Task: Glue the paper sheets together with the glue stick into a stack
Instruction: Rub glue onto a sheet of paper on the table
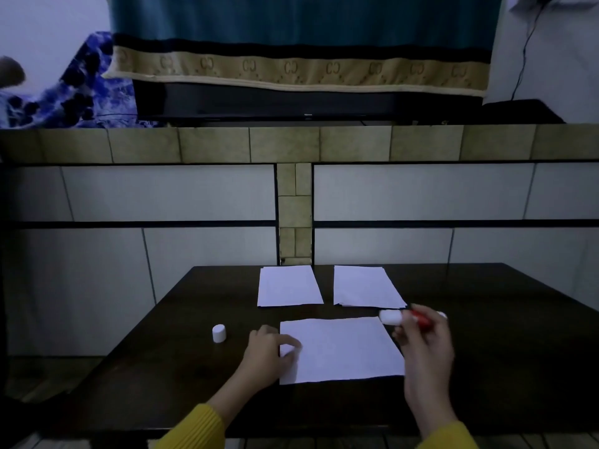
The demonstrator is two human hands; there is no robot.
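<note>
A white paper sheet [343,348] lies flat on the dark table [502,351] in front of me. My left hand [269,351] presses its left edge with the fingertips. My right hand [424,341] holds an uncapped red glue stick [405,317] just off the sheet's upper right corner, its white tip pointing left. The glue stick's white cap [219,333] stands on the table to the left of my left hand. Two more white paper piles lie farther back: a left pile [288,285] and a right pile [364,286].
A tiled wall [194,196] rises just behind the table's far edge. A tiled ledge [291,144] above it carries a dark unit under a teal and beige cloth [291,69]. A blue patterned fabric [81,89] lies at the upper left.
</note>
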